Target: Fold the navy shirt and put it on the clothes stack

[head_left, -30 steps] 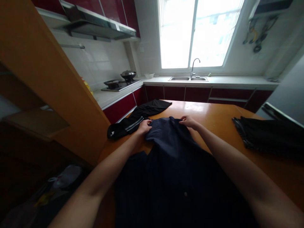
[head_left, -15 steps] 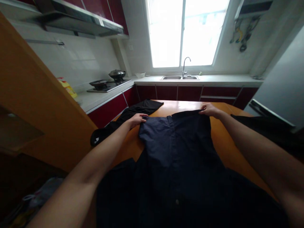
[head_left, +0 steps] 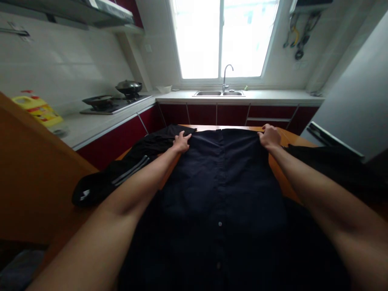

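A dark navy button-front shirt point(head_left: 222, 182) lies spread over the orange wooden table point(head_left: 280, 178), running from my body to the far edge. My left hand point(head_left: 182, 142) is closed on its far left corner. My right hand point(head_left: 269, 136) grips the far right corner with curled fingers. Both arms are stretched forward, holding the far hem taut and flat.
A black garment with grey stripes point(head_left: 127, 167) lies at the left of the table. Another dark garment point(head_left: 330, 169) lies at the right. Behind are red cabinets, a counter with a sink point(head_left: 218, 93), a stove with pans point(head_left: 115, 99), and a yellow oil bottle point(head_left: 39, 113).
Both hands moved apart and farther away, pulling the shirt's far edge wide and flat over the table. My view has shifted forward and to the left.
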Demonstrator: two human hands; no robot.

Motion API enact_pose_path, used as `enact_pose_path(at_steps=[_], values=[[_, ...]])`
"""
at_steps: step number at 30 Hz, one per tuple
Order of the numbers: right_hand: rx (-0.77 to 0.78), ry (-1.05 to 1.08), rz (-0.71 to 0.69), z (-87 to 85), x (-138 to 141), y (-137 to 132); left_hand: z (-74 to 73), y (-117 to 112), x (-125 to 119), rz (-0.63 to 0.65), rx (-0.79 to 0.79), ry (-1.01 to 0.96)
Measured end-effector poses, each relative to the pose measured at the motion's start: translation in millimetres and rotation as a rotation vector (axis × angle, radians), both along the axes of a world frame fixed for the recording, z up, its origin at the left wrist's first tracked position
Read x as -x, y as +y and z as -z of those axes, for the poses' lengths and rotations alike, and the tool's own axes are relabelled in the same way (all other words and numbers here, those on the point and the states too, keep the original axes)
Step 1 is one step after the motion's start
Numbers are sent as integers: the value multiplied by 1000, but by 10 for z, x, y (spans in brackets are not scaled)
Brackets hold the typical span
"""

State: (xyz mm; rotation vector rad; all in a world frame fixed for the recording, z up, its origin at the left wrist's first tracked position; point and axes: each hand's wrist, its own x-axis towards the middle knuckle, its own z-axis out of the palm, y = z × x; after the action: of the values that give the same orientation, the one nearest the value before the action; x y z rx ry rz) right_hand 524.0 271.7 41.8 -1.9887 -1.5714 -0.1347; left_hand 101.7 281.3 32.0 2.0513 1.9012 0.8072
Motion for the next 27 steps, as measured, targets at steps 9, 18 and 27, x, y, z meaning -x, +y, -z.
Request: enact_pose_path(at_steps=[9, 18, 27], values=[[270, -36, -525, 706, 1039, -921, 571, -974, -1041, 506, 28, 308], [358, -147, -443, 397, 354, -1342, 202, -1224, -399, 223, 158, 283], [177, -109, -817, 432, 140, -3534, -218, -3366, 299, 733, 268, 148]])
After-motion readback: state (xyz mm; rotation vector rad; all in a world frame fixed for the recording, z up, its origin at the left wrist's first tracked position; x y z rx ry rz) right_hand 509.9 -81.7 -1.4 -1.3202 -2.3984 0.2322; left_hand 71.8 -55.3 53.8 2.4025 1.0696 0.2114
